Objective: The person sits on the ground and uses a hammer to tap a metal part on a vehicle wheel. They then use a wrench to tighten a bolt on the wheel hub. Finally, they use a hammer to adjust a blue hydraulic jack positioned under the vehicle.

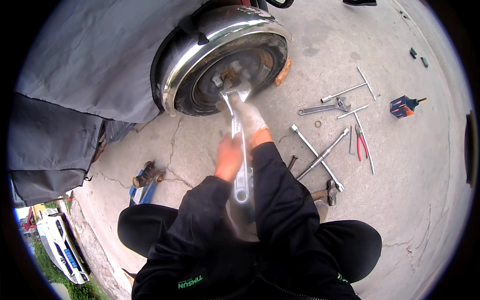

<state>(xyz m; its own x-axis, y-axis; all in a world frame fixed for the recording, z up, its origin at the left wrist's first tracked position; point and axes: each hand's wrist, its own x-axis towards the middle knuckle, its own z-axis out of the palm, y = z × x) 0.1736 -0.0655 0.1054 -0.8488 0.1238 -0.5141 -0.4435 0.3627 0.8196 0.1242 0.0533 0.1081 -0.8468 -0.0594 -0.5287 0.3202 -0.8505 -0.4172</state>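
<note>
A large silver adjustable wrench [241, 175] points from my lap toward the wheel [200, 82], its head up at the hub. My left hand [228, 156] is closed round the middle of the handle. Closer to the wheel, my right hand [249, 117] is wrapped about the wrench just below its head; it looks pale and somewhat blurred. The jaws sit over or against the rusty hub centre [231, 77], but blur hides whether they grip a nut. A chrome fender [172, 82] curves over the tyre.
An orange brick [283, 72] lies against the tyre. To my right are a smaller adjustable wrench [322, 108], a cross wrench [320, 159], T-handle wrenches [345, 93], red-handled pliers [361, 143], a hammer [331, 193] and a small box [403, 107]. A blue jack-like tool [144, 187] stands left; grey cover [90, 65] hangs over the vehicle.
</note>
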